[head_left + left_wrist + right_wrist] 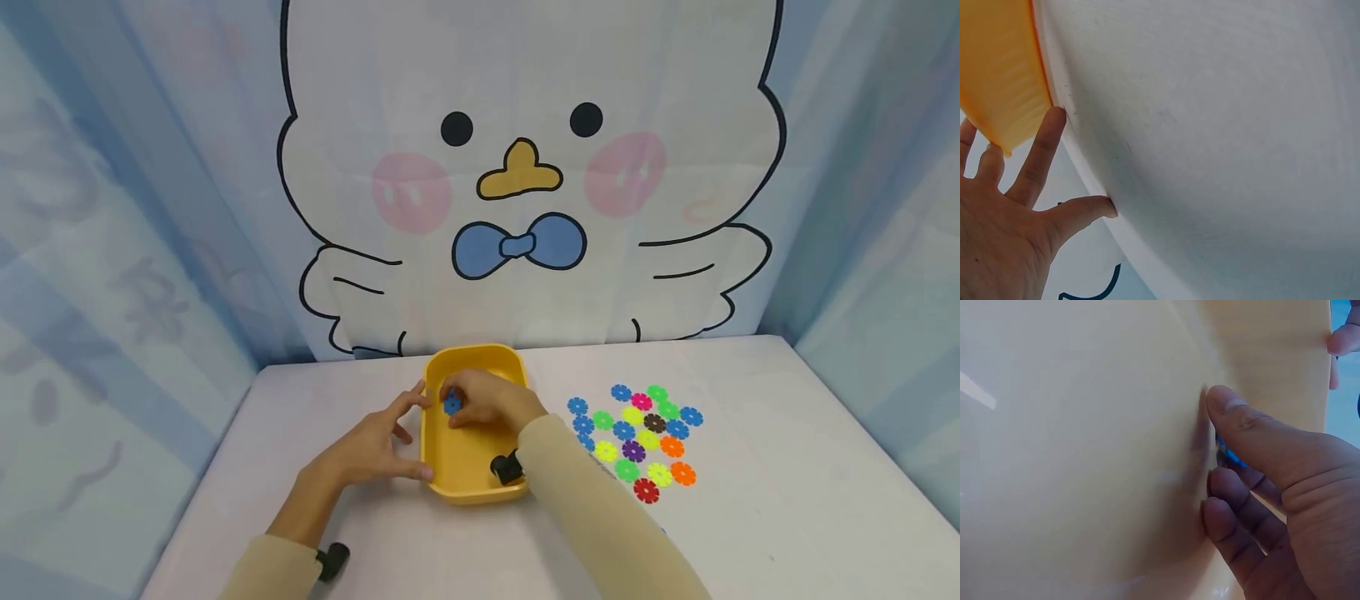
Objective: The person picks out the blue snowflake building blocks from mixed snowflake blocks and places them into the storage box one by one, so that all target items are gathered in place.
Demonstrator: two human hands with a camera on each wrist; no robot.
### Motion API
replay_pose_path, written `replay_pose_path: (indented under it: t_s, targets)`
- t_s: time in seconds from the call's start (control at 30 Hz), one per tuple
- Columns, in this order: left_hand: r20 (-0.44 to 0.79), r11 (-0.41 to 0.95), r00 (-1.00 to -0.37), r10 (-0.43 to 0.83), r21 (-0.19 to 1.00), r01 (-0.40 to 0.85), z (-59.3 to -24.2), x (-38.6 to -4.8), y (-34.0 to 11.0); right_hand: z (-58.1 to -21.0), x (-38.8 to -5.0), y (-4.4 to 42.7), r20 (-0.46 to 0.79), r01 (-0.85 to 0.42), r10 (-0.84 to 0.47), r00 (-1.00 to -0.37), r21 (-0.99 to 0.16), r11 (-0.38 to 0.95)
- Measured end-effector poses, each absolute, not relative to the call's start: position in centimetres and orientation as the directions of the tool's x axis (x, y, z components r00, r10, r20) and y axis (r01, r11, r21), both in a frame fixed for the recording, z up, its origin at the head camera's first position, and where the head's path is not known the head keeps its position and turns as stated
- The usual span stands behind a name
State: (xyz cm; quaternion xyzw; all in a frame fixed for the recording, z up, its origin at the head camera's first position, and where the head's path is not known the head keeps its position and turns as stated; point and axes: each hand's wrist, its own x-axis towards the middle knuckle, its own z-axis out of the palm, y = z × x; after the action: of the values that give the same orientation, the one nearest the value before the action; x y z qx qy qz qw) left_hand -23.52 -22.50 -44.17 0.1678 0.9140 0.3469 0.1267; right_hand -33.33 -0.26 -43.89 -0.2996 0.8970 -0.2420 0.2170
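Note:
A yellow plastic tray [468, 462] lies on the white table. My right hand [487, 398] reaches down inside it and pinches a blue snowflake-shaped disc [452, 403] close to the tray's left side. In the right wrist view only a sliver of the blue disc [1234, 456] shows between thumb and fingers; a darker edge beside it is unclear. My left hand [366, 450] is spread along the left side of the tray, with thumb and fingertips against the rim. From the left wrist, the fingers look extended beside the tray wall [1004, 69].
Right of the tray, several snowflake discs [633, 451] in blue, green, yellow, orange, red, pink, purple and brown lie spread flat on the table [795, 483]. A cloth with a cartoon figure [517, 308] hangs behind. Black wrist devices [333, 562] sit at both cuffs.

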Motion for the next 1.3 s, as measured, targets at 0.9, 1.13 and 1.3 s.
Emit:
replay_pose_path:
  t_s: [0.9, 1.13, 1.3]
  targets:
    - [-0.141, 0.724, -0.916, 0.375, 0.662, 0.195, -44.2, -23.4, -22.3, -39.6, -31.2, 2.2, -0.282, -0.455, -0.642, -0.713, -0.51, 0.73]
    - [-0.145, 0.737, -0.922, 0.359, 0.651, 0.184, -44.4, -23.6, -22.2, -37.2, -29.8, 3.8, -0.249, -0.503, -0.655, -0.713, -0.47, 0.725]
    - [-0.151, 0.742, -0.926, 0.347, 0.648, 0.173, -44.3, -23.4, -22.3, -36.6, -29.0, 4.7, -0.205, -0.543, -0.683, -0.7, -0.468, 0.697]
